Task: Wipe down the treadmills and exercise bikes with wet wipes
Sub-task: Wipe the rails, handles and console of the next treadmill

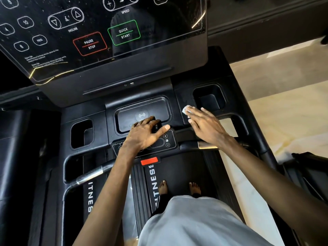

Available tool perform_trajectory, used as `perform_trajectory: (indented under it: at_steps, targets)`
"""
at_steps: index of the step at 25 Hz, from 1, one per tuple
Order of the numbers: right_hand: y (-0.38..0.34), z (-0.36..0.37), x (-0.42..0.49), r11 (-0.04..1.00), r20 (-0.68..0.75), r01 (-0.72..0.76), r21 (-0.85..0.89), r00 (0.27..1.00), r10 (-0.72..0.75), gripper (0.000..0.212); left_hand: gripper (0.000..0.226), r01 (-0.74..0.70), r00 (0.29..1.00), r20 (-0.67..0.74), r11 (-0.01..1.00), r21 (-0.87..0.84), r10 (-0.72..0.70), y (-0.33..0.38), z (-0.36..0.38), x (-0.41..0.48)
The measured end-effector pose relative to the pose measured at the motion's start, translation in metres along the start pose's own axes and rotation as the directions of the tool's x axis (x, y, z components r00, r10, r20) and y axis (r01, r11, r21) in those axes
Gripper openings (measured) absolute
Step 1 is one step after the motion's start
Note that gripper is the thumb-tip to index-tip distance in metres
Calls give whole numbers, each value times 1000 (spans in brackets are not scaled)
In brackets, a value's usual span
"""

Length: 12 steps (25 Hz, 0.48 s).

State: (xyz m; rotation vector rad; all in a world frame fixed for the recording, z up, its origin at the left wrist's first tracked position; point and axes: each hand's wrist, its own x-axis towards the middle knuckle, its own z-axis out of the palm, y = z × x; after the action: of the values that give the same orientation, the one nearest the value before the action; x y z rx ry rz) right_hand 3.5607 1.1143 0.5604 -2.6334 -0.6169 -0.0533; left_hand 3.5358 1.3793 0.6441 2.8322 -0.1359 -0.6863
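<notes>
The person stands barefoot on the treadmill (229,71) belt, leaning in over the console. The right hand (204,123) lies flat with fingers straight and close together, pressing the wet wipe (185,109) onto the ledge. Only a white corner of the wipe shows past the fingertips. A flat palm seems chosen to spread pressure over the whole wipe. Just beyond that hand sits the square cup holder (209,98), probably next in line. The left hand (145,134) holds nothing that I can make out. Its fingers are spread over the front rim of the phone tray (152,107), thumb out towards the other hand, likely bracing the lean. Under its wrist is the small speed panel (168,141), risky to lean on.
</notes>
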Motion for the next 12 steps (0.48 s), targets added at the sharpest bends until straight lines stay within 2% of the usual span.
perform_trajectory:
  at_steps: [2,5,7,10,12]
  targets:
    - [-8,0,12,995,92,-99,-25,991,101,57,84,33,999,19,996,-87,-31,5,-3,2]
    - [-21,3,39,997,239,-70,-40,968,78,67,83,49,998,34,993,-104,-46,17,-2,9]
    - [-18,0,57,993,262,-74,-90,960,95,70,86,44,999,26,997,-64,-42,23,1,13]
    - [-7,-6,79,974,262,-201,-108,939,223,76,83,43,999,-4,998,-47,-43,25,3,15]
    - [-10,-4,85,981,282,-155,-115,942,182,79,80,41,999,-15,998,-42,-42,24,5,15]
